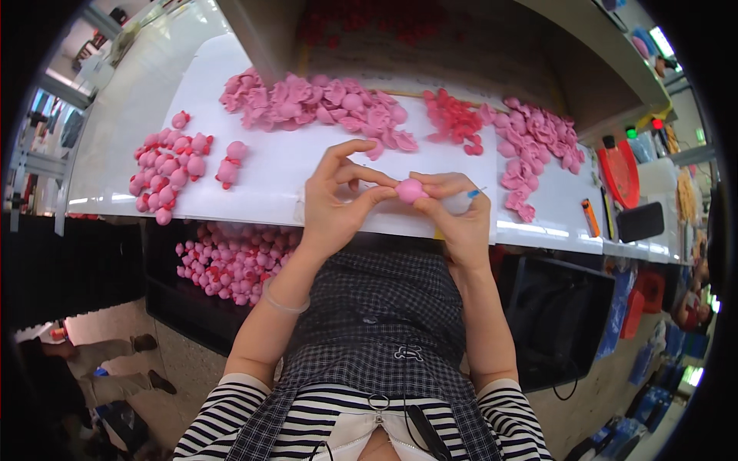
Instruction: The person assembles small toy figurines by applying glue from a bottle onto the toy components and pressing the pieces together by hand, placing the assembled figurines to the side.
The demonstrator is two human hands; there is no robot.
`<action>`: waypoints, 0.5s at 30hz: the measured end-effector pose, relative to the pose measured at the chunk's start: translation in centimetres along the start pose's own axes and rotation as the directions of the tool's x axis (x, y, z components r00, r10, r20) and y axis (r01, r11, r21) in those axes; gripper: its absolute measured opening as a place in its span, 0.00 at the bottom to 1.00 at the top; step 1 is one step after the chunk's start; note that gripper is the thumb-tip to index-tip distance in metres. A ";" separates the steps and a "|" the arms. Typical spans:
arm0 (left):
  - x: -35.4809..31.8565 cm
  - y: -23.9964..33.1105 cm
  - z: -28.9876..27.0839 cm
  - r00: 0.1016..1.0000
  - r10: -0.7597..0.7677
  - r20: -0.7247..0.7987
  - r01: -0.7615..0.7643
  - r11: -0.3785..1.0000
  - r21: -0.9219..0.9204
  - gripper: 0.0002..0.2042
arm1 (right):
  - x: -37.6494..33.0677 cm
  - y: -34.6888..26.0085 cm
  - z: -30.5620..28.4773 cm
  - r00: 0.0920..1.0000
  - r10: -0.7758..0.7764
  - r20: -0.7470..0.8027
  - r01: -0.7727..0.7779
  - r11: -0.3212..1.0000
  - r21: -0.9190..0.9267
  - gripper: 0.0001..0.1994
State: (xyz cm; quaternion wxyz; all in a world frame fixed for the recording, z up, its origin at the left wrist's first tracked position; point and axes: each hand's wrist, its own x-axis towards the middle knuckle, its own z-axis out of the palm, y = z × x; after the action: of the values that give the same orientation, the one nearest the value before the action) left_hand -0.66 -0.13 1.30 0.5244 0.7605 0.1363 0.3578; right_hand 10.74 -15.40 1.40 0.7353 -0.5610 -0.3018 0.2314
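Note:
A small round pink plastic piece (410, 190) is held up over the near part of the white worktable. My left hand (338, 196) pinches its left side between thumb and index finger, the other fingers raised and curled. My right hand (460, 219) grips its right side with thumb and fingertips. A slim blue object with a thin tip (473, 193) shows among the right-hand fingers; its kind is unclear. Beyond my hands lie a heap of pale pink shaped parts (330, 104) and a small pile of red parts (453, 121).
More pink parts (534, 142) lie at right. Pink-and-red assembled pieces (169, 169) cluster at left; a black bin (231, 261) below holds many more. Another black bin (557, 315) stands lower right. Near it on the table are an orange cutter (590, 218) and a dark phone-like slab (639, 223). A shelf (615, 69) overhangs the back.

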 end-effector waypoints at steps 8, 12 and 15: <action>-0.3 -0.4 -0.5 0.999 -0.052 0.009 0.052 0.997 -0.048 0.14 | 0.2 0.4 0.4 1.000 -0.021 0.023 0.021 1.000 0.006 0.08; 0.0 -0.1 -0.5 0.989 -0.132 0.061 0.140 0.978 -0.155 0.17 | 0.1 0.5 0.5 1.000 0.004 -0.008 -0.004 1.000 -0.016 0.07; 0.6 0.5 -0.5 0.983 0.099 0.152 -0.101 0.995 0.007 0.17 | 0.4 0.1 0.9 0.999 -0.013 -0.049 0.013 1.000 -0.014 0.07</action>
State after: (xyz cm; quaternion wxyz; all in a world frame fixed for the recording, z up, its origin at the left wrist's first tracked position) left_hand -0.67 0.33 2.06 0.5090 0.7952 0.0602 0.3241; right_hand 10.41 -14.53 1.58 0.7400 -0.5697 -0.2887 0.2106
